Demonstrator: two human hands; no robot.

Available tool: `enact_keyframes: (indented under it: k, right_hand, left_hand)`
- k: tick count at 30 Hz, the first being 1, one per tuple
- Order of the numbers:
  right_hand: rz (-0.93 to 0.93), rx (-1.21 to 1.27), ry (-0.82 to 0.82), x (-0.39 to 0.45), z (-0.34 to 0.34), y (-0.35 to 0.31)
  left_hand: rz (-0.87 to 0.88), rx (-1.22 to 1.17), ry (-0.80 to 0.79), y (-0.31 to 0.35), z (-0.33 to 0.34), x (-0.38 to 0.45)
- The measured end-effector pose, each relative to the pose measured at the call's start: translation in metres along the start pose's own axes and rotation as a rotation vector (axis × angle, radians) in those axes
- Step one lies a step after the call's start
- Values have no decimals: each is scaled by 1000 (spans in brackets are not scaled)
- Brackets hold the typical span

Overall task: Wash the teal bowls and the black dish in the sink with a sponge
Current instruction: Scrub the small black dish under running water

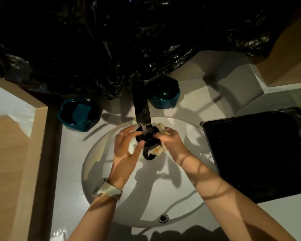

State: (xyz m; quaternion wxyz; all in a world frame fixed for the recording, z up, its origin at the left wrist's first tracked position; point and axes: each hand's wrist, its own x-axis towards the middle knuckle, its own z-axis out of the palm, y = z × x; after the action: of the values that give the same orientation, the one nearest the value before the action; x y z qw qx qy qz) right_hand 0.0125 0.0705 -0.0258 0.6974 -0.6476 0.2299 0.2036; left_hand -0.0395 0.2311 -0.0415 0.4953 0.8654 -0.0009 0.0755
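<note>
Over the middle of the white sink (111, 202), both hands hold a small black dish (147, 136) under the running tap (141, 105). My left hand (127, 145) grips the dish's left side. My right hand (170, 141) presses a pale yellow sponge (161, 149) against the dish from the right and underneath. One teal bowl (78, 114) stands on the counter to the left of the tap, a second teal bowl (165, 94) to its right. Below the dish the dark drain (149, 156) shows partly.
A large black tray (261, 153) lies on the counter right of the sink. Crumpled black plastic sheeting (129, 40) covers the wall behind the tap. Wooden panels (10, 153) flank the counter on the left and far right. An overflow hole (163, 217) sits at the basin's near edge.
</note>
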Motion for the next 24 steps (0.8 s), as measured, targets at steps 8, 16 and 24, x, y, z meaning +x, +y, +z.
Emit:
enact_keyframes:
  k: [8,16,24]
  right_hand:
    - [-2,-98,-46,-15,-8,-1]
    - [-275,-366,-29,-31,-19,1]
    - [-501,-826,-117,-23,2,-1]
  left_hand:
    - [-732,-873,-342,12,-2,6]
    - [-741,-830,-215,11,6,7]
    - [-722,-754,-182,16,13,8]
